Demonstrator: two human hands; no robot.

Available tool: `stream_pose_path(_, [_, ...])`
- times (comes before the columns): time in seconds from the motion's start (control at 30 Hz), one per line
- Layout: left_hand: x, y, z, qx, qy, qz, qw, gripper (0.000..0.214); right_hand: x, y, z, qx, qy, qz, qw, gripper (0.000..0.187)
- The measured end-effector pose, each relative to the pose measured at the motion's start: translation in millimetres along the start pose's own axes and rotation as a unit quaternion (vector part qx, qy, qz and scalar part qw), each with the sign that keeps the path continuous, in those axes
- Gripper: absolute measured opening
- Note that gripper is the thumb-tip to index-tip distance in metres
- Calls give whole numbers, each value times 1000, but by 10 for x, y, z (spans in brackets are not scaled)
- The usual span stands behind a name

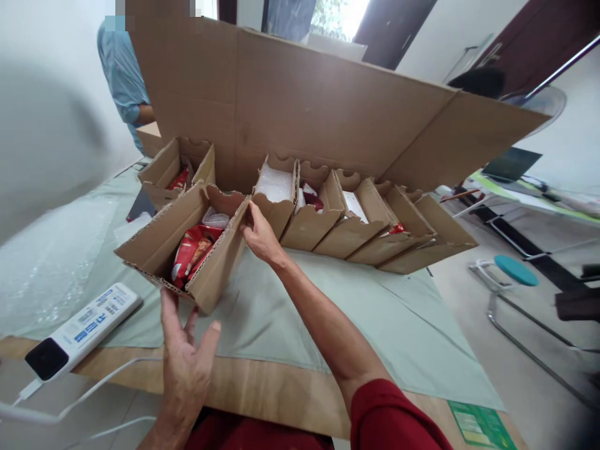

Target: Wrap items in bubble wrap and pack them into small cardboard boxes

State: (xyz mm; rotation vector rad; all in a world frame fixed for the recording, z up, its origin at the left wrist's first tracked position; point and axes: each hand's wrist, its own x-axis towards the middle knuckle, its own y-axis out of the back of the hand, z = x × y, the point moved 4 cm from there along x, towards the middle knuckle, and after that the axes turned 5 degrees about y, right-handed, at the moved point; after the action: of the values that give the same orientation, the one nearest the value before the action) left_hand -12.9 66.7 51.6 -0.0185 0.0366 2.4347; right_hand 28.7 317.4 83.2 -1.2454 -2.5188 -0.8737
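Observation:
A long open cardboard box sits tilted in front of me at the left. Inside it lie a red printed packet and some crumpled clear plastic. My right hand pinches the box's right wall near its far corner, thumb on the outside. At the near end, my left hand has its fingertips against the lower edge, with the thumb spread away. Another cardboard box with a red packet stands just behind.
Several cardboard compartments stand in a row to the right, before a tall cardboard panel. A white power bank with a cable and bubble wrap lie left on the green cloth. A person in a blue sleeve stands behind.

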Motion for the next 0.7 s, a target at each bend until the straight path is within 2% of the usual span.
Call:
stream_pose_path(0.23, [10, -105, -107, -3, -21, -10, 1000, 94, -60, -52, 14, -29, -3, 55, 998, 79])
stream_pose_path(0.33, [-10, -200, -146, -7, -29, -19, 999, 92, -171, -91, -55, -39, 27, 61, 997, 72])
stream_pose_path(0.47, [14, -344, -178, -9, -37, -30, 999, 92, -375, -155, -126, 20, 44, 89, 995, 57])
stream_pose_path(0.57, [117, -452, -179, -7, -44, -33, 998, 92, -600, -189, -6, 55, -3, 122, 991, 50])
stream_pose_path(0.7, [418, -664, -130, -5, -38, -29, 999, 93, -929, -264, 338, 36, -78, 116, 990, 47])
